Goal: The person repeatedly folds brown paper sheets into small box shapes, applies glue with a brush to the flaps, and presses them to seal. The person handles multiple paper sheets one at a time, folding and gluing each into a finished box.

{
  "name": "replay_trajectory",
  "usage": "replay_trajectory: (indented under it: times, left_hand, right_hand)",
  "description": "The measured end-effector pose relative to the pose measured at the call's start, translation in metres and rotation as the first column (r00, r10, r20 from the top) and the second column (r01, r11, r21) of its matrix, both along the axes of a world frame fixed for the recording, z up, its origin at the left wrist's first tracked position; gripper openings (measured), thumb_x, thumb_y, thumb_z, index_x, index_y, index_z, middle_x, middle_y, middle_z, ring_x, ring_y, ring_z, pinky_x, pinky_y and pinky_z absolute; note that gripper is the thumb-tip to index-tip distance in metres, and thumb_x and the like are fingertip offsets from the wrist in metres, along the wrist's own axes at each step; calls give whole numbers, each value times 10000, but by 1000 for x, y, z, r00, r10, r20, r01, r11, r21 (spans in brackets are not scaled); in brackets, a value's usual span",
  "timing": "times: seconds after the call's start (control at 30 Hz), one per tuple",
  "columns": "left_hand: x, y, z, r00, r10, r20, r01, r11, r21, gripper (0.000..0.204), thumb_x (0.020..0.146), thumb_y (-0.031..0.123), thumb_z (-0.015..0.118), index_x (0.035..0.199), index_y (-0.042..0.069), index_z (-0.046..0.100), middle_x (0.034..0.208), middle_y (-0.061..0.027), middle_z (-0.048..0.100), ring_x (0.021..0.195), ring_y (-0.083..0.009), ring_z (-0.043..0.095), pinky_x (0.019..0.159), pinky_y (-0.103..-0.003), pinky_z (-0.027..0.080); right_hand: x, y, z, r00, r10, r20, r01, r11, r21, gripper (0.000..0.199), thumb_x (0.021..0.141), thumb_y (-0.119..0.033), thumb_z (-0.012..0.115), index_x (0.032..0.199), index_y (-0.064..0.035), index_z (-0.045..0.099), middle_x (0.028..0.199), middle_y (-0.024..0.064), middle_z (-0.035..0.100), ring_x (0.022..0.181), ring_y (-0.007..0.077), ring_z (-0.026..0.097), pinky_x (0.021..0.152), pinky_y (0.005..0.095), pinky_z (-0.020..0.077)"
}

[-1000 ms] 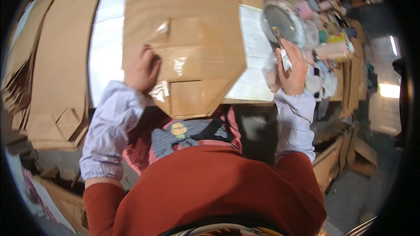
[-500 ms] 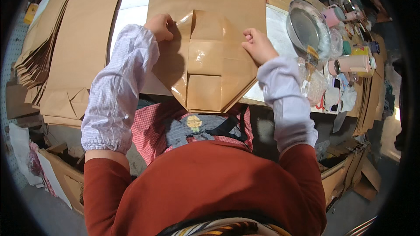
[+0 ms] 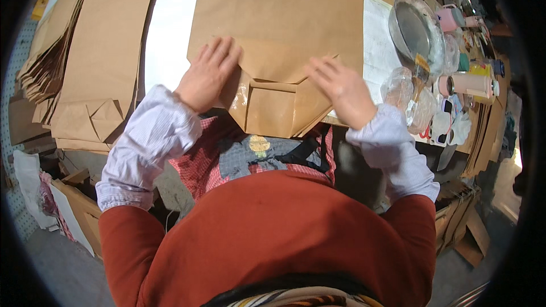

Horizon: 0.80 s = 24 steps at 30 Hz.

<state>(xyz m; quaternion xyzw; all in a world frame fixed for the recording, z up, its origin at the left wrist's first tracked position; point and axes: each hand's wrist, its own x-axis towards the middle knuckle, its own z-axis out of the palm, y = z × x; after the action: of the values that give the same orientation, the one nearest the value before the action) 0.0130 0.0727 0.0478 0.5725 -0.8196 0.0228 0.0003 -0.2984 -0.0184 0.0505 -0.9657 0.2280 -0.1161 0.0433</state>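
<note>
In front of me lies a brown paper bag, its near end folded into a bottom with angled corners and a shiny wet-looking patch at the left corner. My left hand rests flat on the fold's left side, fingers stretched out toward the far side. On the right side of the fold my right hand presses down with fingers extended, slightly smeared by motion. Between the hands the flap of the bag's bottom shows. Neither hand grips anything.
To the left are a folded bag and a fanned stack of paper bags. At the right stand a metal basin, a brush, a pink bottle and a pink cup. Cardboard boxes stand below the table.
The far flap of the bag's bottom has been folded down toward me. Both hands have gone from closed fingers to flat palms and moved nearer, over the fold.
</note>
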Motion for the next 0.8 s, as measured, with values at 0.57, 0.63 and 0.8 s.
replay_trajectory:
  times: [0.57, 0.63, 0.8]
  left_hand:
    - [17, 11, 1, 799, -183, -573, 346, 919, 188, 320, 664, 94, 733, 963, 17, 648, 1475, -215, 404, 1407, -463, 259, 1126, -506, 318]
    - [17, 13, 2, 832, -139, -537, 259, 953, 155, 289, 712, 72, 742, 967, 4, 626, 1469, -197, 424, 1388, -439, 325, 1087, -486, 365]
    - [6, -4, -16, 649, 167, -742, -89, 986, 143, 151, 847, 65, 698, 879, -25, 580, 1038, -146, 621, 956, -284, 624, 801, -355, 513]
  right_hand:
    - [-16, 72, -32, 933, -282, 222, 230, 945, 232, 310, 706, -29, 617, 1016, -26, 628, 990, 133, 620, 925, 319, 604, 807, 412, 495]
    - [-17, 61, -37, 850, -379, 365, 313, 922, 228, 187, 714, -63, 703, 896, -30, 676, 883, 97, 662, 876, 312, 619, 772, 403, 499]
    - [-9, 22, -28, 822, -439, 364, 252, 852, 460, 125, 777, -114, 740, 781, -19, 659, 766, 99, 611, 760, 267, 572, 664, 349, 467]
